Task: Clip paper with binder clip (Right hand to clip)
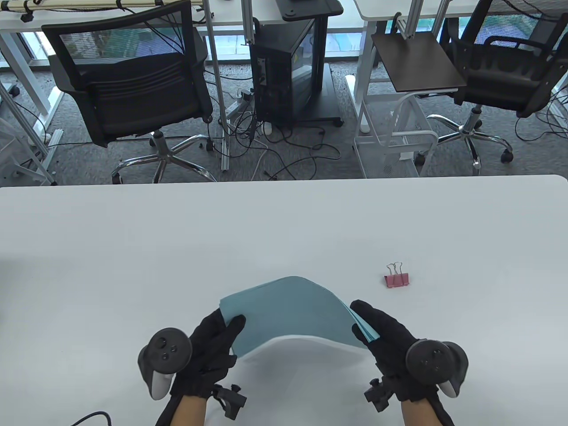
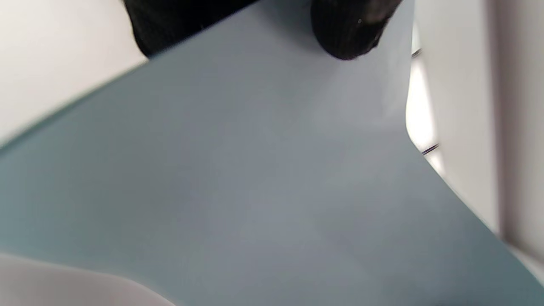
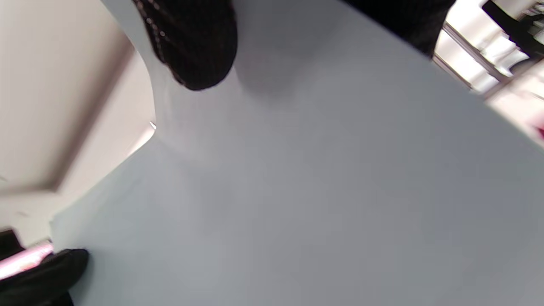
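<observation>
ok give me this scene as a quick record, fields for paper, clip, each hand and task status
paper: blue sheets, bowed upward, lifted off the table
clip: pink binder clip, on the table right of the paper, untouched
left hand: grips the paper's left edge
right hand: grips the paper's right edge
status: clip not yet picked up

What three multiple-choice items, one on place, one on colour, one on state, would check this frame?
1. Where does the pink metal binder clip lie?
A. On the white table, beyond the right hand
B. In the left hand
C. On the paper

2. What colour is the bowed stack of paper sheets?
A. Yellow
B. Light blue
C. White

3. How is the paper held?
A. Flat on the table
B. By one hand
C. Arched upward between both hands

Answers: 1 A, the clip stands apart on the table; 2 B, the sheets look blue; 3 C, each hand grips one edge.
</observation>
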Tool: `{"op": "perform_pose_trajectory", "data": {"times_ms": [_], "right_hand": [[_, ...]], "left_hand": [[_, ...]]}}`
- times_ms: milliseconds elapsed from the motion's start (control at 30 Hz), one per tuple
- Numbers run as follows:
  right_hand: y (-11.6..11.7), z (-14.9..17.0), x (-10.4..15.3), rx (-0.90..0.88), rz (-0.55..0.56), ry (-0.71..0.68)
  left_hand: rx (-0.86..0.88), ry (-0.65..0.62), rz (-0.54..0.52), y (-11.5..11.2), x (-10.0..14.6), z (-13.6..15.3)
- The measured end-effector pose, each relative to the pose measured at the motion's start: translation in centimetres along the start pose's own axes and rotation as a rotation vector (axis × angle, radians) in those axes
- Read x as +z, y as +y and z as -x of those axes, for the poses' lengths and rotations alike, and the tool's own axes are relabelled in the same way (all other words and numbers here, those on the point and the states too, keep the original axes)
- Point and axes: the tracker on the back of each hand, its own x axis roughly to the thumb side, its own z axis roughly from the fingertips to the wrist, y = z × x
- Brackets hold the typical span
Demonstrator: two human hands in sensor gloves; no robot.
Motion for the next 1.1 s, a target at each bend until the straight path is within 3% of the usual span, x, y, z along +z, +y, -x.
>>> {"op": "perform_pose_trajectory", "data": {"times_ms": [100, 200, 267, 300, 333, 400, 567, 633, 700, 800, 933, 1000, 1100], "right_hand": [[-1.2, 0.0, -0.2, -0.142, 0.134, -0.015], [-3.0, -1.4, 0.0, -0.108, 0.211, -0.105], [-2.1, -0.3, -0.1, -0.069, 0.153, -0.028], [-0.2, 1.5, -0.2, -0.043, -0.007, 0.086], [0.2, 2.0, 0.0, -0.052, -0.045, 0.087], [-0.4, 1.8, -0.3, -0.081, 0.042, 0.069], [-2.8, -0.8, -0.4, -0.167, 0.062, -0.078], [-3.1, -1.3, -0.4, -0.179, 0.039, -0.102], [-3.3, -1.7, -0.2, -0.139, 0.014, -0.109], [-3.1, -2.5, -0.3, -0.105, -0.042, -0.140], [-2.4, -3.7, -0.2, -0.025, -0.082, -0.193], [-2.2, -4.1, -0.2, -0.003, -0.094, -0.218], [-2.0, -4.0, -0.1, 0.048, -0.095, -0.214]], "left_hand": [[0.083, -0.075, -0.031, 0.9, -0.1, -1.4], [0.053, -0.167, -0.052, 2.1, 0.3, -2.8], [0.027, -0.105, -0.008, 1.3, 0.0, -1.6], [0.009, 0.001, 0.090, 0.1, -0.4, 0.0], [0.041, -0.004, 0.113, -0.1, -0.4, 0.6], [0.148, -0.007, 0.102, 0.4, -0.6, 0.3], [0.056, -0.033, -0.069, 3.0, 0.3, -2.4], [-0.040, -0.064, -0.242, 3.7, 1.3, -4.1], [-0.216, -0.163, -0.305, 4.0, 2.1, -6.1], [-0.534, -0.292, -0.269, 3.2, 3.1, -9.6], [-0.799, -0.370, -0.108, -0.1, 3.2, -12.4], [-0.896, -0.367, -0.056, -1.6, 2.9, -12.7], [-0.950, -0.392, -0.104, -2.5, 2.6, -12.2]]}}
